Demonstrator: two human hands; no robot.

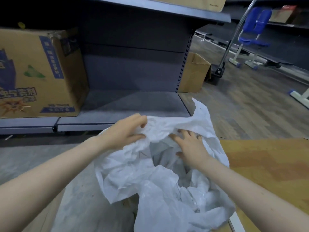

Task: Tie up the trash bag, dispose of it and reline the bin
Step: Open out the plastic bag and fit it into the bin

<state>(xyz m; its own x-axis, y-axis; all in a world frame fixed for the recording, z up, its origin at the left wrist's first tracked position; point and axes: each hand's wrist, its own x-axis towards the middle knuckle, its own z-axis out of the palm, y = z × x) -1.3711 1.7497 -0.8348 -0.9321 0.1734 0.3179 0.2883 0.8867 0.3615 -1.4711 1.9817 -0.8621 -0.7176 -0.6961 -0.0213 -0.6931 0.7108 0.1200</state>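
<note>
A crumpled white trash bag (150,178) fills the lower middle of the head view, its mouth open and loose. My left hand (125,131) pinches the far rim of the bag between thumb and curled fingers and lifts it. My right hand (190,148) lies with spread fingers against the bag's plastic just inside the far right rim. The bin itself is hidden under the bag.
A grey metal shelf unit (133,102) stands straight ahead with a printed cardboard box (38,72) on its left. A brown box (194,72) sits behind the shelf's right post. A wooden board (267,164) lies at my right. A blue chair (252,36) stands far right.
</note>
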